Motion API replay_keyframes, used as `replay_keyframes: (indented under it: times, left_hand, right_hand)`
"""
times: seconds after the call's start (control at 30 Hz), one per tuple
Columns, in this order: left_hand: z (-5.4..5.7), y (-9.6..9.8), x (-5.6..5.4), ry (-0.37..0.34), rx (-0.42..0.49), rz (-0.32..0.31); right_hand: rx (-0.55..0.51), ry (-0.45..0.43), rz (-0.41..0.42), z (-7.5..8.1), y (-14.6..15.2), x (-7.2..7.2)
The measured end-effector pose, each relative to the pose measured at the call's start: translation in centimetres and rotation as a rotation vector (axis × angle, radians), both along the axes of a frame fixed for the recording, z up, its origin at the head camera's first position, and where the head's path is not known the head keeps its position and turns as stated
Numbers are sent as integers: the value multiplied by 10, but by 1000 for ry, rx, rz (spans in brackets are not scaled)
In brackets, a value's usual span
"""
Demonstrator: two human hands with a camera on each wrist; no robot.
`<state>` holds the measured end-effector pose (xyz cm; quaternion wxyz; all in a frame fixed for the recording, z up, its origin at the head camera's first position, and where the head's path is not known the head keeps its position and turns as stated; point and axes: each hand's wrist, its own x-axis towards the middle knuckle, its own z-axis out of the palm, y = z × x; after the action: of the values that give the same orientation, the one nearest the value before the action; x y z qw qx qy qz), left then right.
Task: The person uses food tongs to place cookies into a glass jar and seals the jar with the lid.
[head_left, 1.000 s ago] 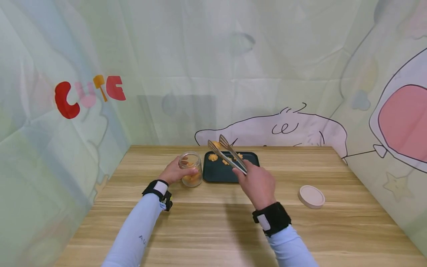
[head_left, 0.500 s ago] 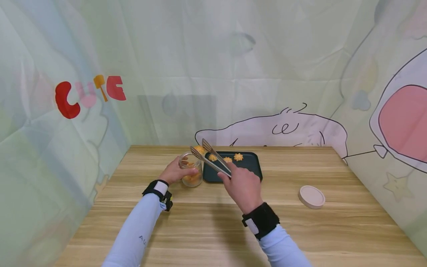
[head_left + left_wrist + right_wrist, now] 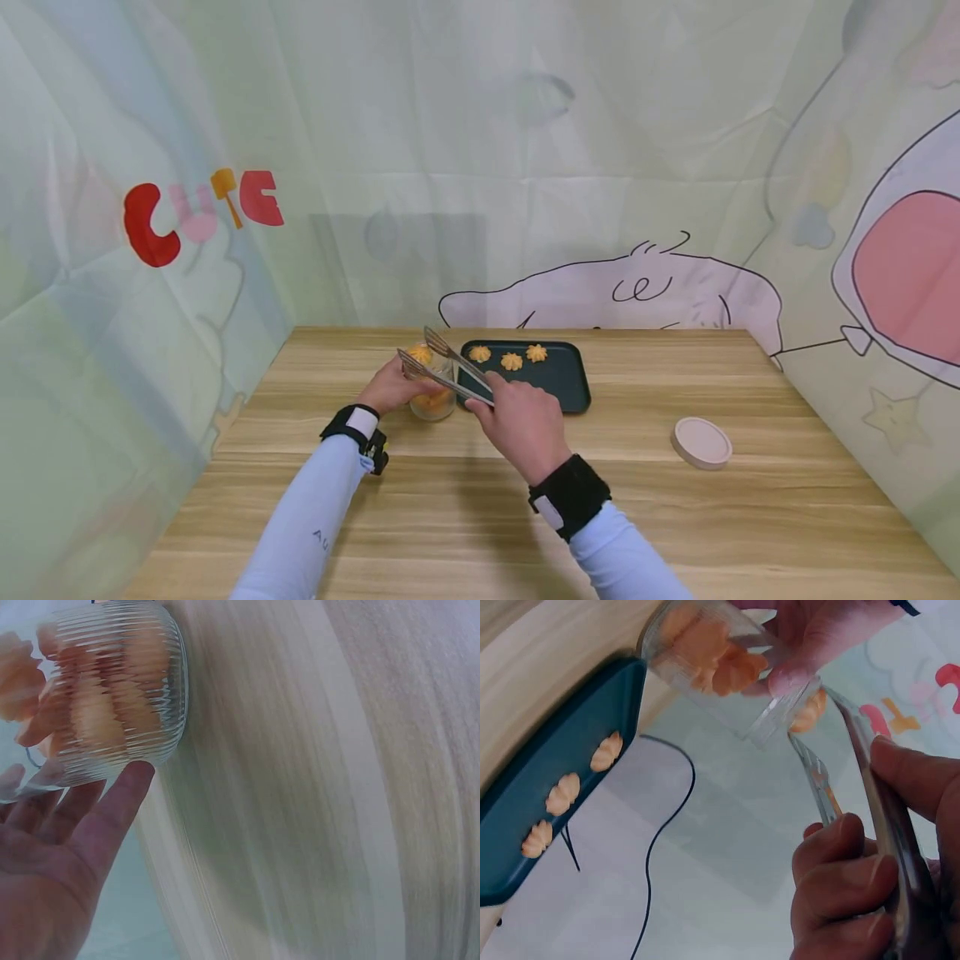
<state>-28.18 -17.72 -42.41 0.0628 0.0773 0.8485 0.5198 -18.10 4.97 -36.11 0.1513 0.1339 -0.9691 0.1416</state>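
My left hand [image 3: 392,387] holds a clear glass jar [image 3: 176,682] upright on the table, its thumb across the front. Several orange-brown cookies [image 3: 709,649] sit inside the jar. With my right hand [image 3: 527,429] I grip metal tongs [image 3: 471,372], their slotted ends over the jar's mouth. One cookie [image 3: 810,712] is between the tong ends at the jar's rim; whether both ends still press on it I cannot tell. Just right of the jar, a dark green tray [image 3: 555,392] bears three flower-shaped cookies [image 3: 512,362] along its far side.
A round, pale pink lid [image 3: 701,442] lies on the right side of the wooden table [image 3: 390,525]. Behind the table hangs a printed cloth [image 3: 390,167], which also runs along both sides.
My right hand has moved left with the tongs, carrying a cookie from above the tray to the jar's mouth. The left hand and the jar have stayed in place.
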Motion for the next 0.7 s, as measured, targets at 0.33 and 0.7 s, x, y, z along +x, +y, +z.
replay_keyframes:
  times: [0.33,0.7]
  left_hand:
    - [1,-1,1,-30,-93,48]
    - [-2,-2,-3,-25,-71,44]
  right_hand:
    - [-43,12,-47,-1,12,-5]
    - [-124,-34,-137,-13,49,-28]
